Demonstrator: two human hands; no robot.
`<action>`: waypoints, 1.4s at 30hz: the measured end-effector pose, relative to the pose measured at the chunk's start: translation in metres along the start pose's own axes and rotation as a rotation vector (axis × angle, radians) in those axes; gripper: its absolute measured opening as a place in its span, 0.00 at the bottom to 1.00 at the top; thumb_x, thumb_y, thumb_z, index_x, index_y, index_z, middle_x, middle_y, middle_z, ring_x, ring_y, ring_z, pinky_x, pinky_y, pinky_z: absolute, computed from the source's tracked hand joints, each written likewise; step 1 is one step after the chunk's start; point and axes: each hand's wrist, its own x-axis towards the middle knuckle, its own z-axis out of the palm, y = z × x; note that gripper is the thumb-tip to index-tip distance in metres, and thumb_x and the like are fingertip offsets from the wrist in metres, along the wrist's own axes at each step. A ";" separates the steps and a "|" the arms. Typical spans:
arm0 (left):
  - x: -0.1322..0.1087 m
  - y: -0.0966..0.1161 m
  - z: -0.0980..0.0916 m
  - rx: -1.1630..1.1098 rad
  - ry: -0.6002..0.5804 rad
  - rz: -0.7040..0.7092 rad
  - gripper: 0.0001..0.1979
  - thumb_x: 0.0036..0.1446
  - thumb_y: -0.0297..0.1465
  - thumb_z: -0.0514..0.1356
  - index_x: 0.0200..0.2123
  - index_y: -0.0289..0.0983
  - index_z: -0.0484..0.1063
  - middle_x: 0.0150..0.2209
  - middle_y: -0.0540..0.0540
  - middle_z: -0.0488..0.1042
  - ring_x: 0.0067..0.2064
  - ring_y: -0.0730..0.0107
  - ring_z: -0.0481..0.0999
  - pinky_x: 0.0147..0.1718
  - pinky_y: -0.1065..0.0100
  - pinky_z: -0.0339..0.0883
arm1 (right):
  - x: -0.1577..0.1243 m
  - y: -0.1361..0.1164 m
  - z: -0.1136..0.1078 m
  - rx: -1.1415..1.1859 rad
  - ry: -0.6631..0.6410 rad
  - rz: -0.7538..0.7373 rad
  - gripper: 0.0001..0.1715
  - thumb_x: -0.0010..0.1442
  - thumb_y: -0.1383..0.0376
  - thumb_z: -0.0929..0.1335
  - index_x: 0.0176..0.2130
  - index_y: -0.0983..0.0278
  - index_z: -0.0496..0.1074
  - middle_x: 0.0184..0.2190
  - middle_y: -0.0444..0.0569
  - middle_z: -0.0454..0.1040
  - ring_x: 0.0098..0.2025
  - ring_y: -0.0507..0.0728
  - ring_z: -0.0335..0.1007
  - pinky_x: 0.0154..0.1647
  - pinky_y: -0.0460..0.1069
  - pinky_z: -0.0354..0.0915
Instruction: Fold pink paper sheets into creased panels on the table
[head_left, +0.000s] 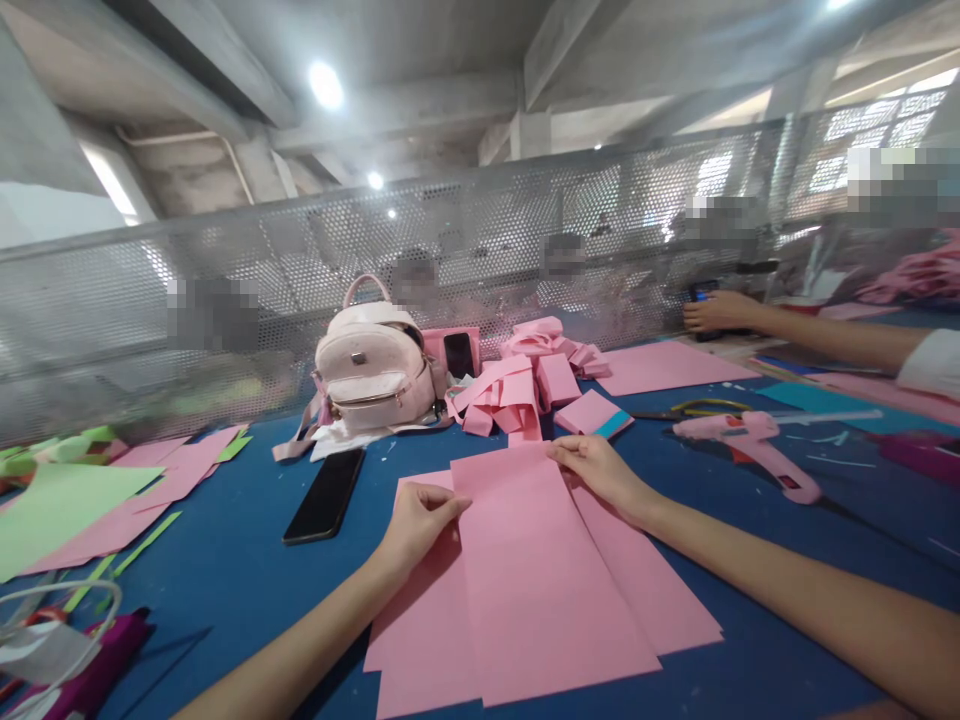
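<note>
Several overlapping pink paper sheets lie on the blue table, and the top pink sheet [540, 580] is in front of me. My left hand [420, 520] pinches the left edge of this sheet near its upper corner. At its upper right corner, my right hand [596, 470] has thumb and fingers closed on the paper. Other pink sheets [652, 590] stick out from under it on both sides. Just beyond the sheets is a pile of folded pink paper strips [510, 395].
A black phone [326, 497] and a pale backpack [375, 365] stand left of centre. To the right are a pink glue gun [757, 445] and scissors [705, 408]. Green paper [67, 510] lies far left. Another person's hand [720, 312] reaches in at the right.
</note>
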 end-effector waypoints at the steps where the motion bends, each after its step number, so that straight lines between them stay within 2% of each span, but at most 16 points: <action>1: 0.000 0.001 0.000 0.001 -0.001 0.001 0.25 0.49 0.46 0.65 0.10 0.37 0.68 0.12 0.48 0.67 0.16 0.74 0.62 0.20 0.70 0.50 | 0.000 -0.001 0.000 0.004 0.009 -0.002 0.29 0.49 0.44 0.74 0.22 0.65 0.67 0.17 0.40 0.62 0.22 0.49 0.58 0.23 0.46 0.56; 5: 0.000 0.002 -0.001 0.004 -0.006 0.002 0.25 0.48 0.47 0.65 0.10 0.37 0.68 0.11 0.48 0.67 0.16 0.74 0.61 0.20 0.70 0.49 | 0.000 -0.003 -0.003 0.023 0.067 -0.001 0.23 0.45 0.50 0.77 0.28 0.66 0.74 0.22 0.43 0.69 0.23 0.49 0.61 0.22 0.45 0.56; 8: 0.000 0.001 -0.002 0.001 -0.008 -0.001 0.25 0.47 0.48 0.66 0.10 0.37 0.67 0.11 0.48 0.67 0.16 0.74 0.60 0.20 0.70 0.49 | 0.000 -0.005 -0.005 0.042 0.088 0.004 0.21 0.44 0.53 0.78 0.30 0.65 0.74 0.26 0.45 0.72 0.24 0.49 0.64 0.22 0.45 0.58; 16: 0.000 0.000 -0.002 -0.022 -0.009 -0.003 0.25 0.46 0.49 0.66 0.10 0.37 0.69 0.12 0.47 0.68 0.16 0.74 0.61 0.20 0.71 0.49 | -0.003 -0.009 -0.002 0.062 0.066 0.012 0.23 0.46 0.49 0.76 0.32 0.64 0.71 0.23 0.42 0.70 0.22 0.49 0.65 0.19 0.44 0.57; 21: 0.000 -0.004 -0.003 -0.054 0.047 0.024 0.24 0.48 0.47 0.66 0.12 0.36 0.70 0.13 0.48 0.68 0.18 0.74 0.63 0.22 0.71 0.53 | -0.001 -0.008 -0.003 0.028 0.018 0.064 0.26 0.46 0.49 0.76 0.37 0.65 0.73 0.24 0.43 0.71 0.20 0.48 0.62 0.19 0.44 0.54; 24: 0.001 -0.007 -0.005 -0.079 0.089 0.048 0.24 0.50 0.46 0.66 0.12 0.37 0.70 0.14 0.49 0.68 0.20 0.73 0.64 0.24 0.71 0.55 | -0.003 -0.006 -0.001 -0.021 -0.069 0.081 0.24 0.45 0.49 0.77 0.29 0.66 0.72 0.18 0.41 0.66 0.18 0.48 0.56 0.19 0.45 0.50; 28: 0.001 -0.007 -0.005 -0.109 0.114 0.062 0.24 0.50 0.45 0.66 0.12 0.36 0.70 0.15 0.49 0.67 0.21 0.73 0.64 0.25 0.71 0.55 | -0.007 -0.004 0.003 -0.068 -0.122 0.053 0.31 0.48 0.45 0.75 0.18 0.62 0.60 0.13 0.37 0.57 0.17 0.47 0.48 0.20 0.46 0.43; 31: 0.000 -0.007 -0.004 -0.130 0.112 0.060 0.23 0.50 0.45 0.67 0.13 0.36 0.70 0.15 0.50 0.67 0.21 0.74 0.63 0.24 0.71 0.54 | -0.011 -0.005 0.005 -0.089 -0.126 0.040 0.34 0.52 0.40 0.71 0.17 0.61 0.55 0.12 0.36 0.52 0.17 0.47 0.44 0.20 0.47 0.41; 33: 0.001 -0.009 -0.005 -0.146 0.124 0.062 0.24 0.50 0.44 0.67 0.13 0.35 0.70 0.15 0.51 0.66 0.21 0.75 0.62 0.24 0.72 0.53 | -0.013 -0.007 0.005 -0.099 -0.141 0.033 0.34 0.53 0.40 0.70 0.18 0.60 0.55 0.13 0.36 0.50 0.17 0.47 0.43 0.20 0.47 0.40; 38: 0.005 -0.015 -0.011 -0.186 0.179 0.055 0.24 0.51 0.45 0.67 0.14 0.35 0.70 0.15 0.52 0.65 0.21 0.77 0.60 0.24 0.72 0.52 | -0.014 -0.012 0.007 -0.113 -0.203 0.001 0.32 0.51 0.42 0.72 0.21 0.61 0.56 0.19 0.37 0.51 0.21 0.48 0.45 0.22 0.47 0.43; 42: 0.005 -0.017 -0.011 -0.219 0.190 0.043 0.23 0.51 0.45 0.68 0.15 0.35 0.70 0.16 0.52 0.66 0.21 0.77 0.61 0.24 0.72 0.52 | -0.012 -0.009 0.006 -0.150 -0.199 -0.018 0.34 0.54 0.42 0.69 0.18 0.61 0.52 0.16 0.37 0.49 0.21 0.48 0.44 0.23 0.47 0.43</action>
